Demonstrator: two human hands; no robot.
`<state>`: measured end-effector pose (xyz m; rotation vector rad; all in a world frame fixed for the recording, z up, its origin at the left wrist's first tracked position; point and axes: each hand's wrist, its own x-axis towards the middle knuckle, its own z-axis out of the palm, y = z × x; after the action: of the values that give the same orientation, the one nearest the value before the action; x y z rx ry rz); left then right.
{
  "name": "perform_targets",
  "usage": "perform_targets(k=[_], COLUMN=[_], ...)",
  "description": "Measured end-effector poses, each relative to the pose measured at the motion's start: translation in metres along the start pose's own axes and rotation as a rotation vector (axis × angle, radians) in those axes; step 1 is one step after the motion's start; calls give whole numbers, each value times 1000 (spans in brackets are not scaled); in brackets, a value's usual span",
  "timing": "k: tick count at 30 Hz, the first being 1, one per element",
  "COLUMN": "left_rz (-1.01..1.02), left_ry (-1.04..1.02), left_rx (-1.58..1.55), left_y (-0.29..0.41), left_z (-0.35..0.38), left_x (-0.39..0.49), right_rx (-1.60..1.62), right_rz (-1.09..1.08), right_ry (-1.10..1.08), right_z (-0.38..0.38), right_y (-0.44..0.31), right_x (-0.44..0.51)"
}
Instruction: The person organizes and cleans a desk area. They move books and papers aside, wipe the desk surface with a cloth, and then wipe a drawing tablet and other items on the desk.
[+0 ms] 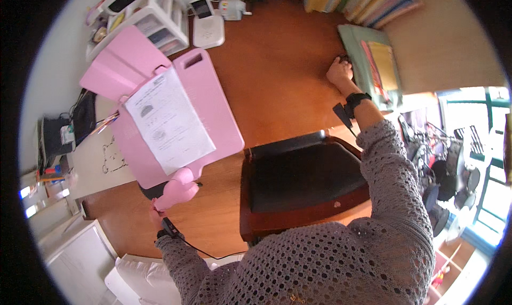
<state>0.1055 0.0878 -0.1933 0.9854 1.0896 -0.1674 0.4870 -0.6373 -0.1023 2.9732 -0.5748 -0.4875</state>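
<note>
My left hand (156, 216), at lower left, is at the lower end of a pink plastic support arm (178, 191), its fingers curled against it and partly hidden. The arm joins the near edge of a pink reading board (216, 117) with a raised back panel (126, 61). A printed white sheet (172, 123) lies on the board. Across the wooden desk, my right hand (341, 72) rests with bent fingers beside a green folder (362, 53). Something small and dark shows at its fingertips; whether I hold it is unclear. Both wrists wear black straps with devices.
A dark-seated wooden chair (304, 177) stands against the desk (276, 65). Behind the board are a white drawer organizer (182, 29) and a white device (209, 31). Books (360, 3) line the far right. A drum kit (444, 173) stands by the window.
</note>
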Motion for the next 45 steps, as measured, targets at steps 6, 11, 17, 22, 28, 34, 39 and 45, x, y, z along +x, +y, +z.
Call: perform_targets(k=[6, 11, 17, 22, 28, 34, 39, 45], left_rz=[189, 334, 313, 314, 283, 346, 682, 425], left_ry=[197, 248, 112, 84, 31, 106, -46, -54], left_rx=[18, 145, 531, 428, 350, 310, 494, 180], left_y=[55, 85, 106, 108, 117, 94, 72, 61], left_z=[-27, 6, 57, 72, 72, 69, 69, 112], left_x=[-3, -1, -15, 2, 28, 25, -3, -47], right_rx=[135, 247, 312, 885, 1134, 1123, 938, 995], right_rz=[-239, -818, -1077, -603, -617, -406, -424, -388], right_ry=[82, 226, -138, -529, -903, -743, -551, -619], right_z=[-16, 24, 37, 22, 19, 20, 12, 5], right_y=[-125, -187, -119, -126, -189, -202, -184, -140], right_x=[4, -61, -144, -173, -169, -178, -186, -181])
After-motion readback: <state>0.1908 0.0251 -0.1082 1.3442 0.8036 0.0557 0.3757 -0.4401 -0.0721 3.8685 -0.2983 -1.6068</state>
